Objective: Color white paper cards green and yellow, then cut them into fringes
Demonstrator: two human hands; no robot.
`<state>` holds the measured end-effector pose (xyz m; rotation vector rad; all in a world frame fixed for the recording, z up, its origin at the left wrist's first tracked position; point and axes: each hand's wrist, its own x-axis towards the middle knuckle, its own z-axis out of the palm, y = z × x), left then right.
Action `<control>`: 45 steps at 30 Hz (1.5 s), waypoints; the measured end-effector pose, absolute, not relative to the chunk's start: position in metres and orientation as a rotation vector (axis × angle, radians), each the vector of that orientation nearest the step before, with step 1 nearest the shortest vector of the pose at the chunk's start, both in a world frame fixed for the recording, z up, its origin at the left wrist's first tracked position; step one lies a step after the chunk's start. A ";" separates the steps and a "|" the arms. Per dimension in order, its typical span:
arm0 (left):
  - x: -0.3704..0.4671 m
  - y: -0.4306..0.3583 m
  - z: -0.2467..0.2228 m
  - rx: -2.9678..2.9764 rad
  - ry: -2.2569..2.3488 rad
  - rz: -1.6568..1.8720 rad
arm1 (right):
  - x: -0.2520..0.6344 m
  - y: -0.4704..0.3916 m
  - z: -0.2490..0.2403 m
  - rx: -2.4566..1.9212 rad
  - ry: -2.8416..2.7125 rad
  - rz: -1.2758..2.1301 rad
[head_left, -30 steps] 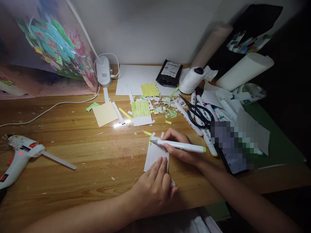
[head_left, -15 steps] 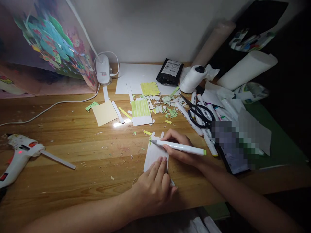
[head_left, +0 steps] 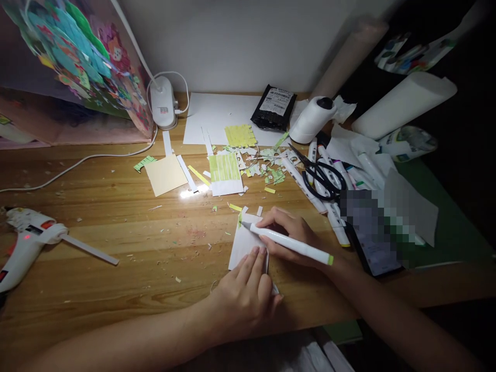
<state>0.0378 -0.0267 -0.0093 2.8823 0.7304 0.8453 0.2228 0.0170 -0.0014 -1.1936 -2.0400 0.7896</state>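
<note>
My right hand is closed around a white marker with a yellow-green end. The marker's grey tip meets a small white paper card at its upper left corner, where a green mark shows. Two outstretched fingers of my left hand press on the card's lower part, with the other fingers bent. A small whitish thing pokes out beneath that hand; its kind is hidden. Beyond the card lies a paper piece with yellow-green stripes, beside a cream paper square.
A glue gun lies at left. Black-handled scissors rest on several markers at right, near a phone. Paper scraps, a thread cone and a black package are farther back. A power strip stands by the wall.
The marker's rear end has swung slightly down and toward me, and the green mark at the card's corner looks a little larger. My left hand stays put. The view has shifted slightly.
</note>
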 end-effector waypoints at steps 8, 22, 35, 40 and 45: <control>0.038 -0.026 -0.008 2.914 0.742 0.853 | 0.220 0.018 0.001 -1.074 -2.130 0.639; 0.038 -0.027 -0.009 2.938 0.745 0.823 | 0.219 0.016 0.002 -1.010 -2.223 0.702; 0.039 -0.028 -0.009 2.938 0.756 0.831 | 0.221 0.016 -0.001 -0.902 -2.253 0.698; 0.039 -0.028 -0.010 2.920 0.754 0.858 | 0.223 0.017 -0.003 -0.943 -2.217 0.677; 0.039 -0.028 -0.012 2.930 0.763 0.844 | 0.223 0.016 -0.004 -0.947 -2.210 0.692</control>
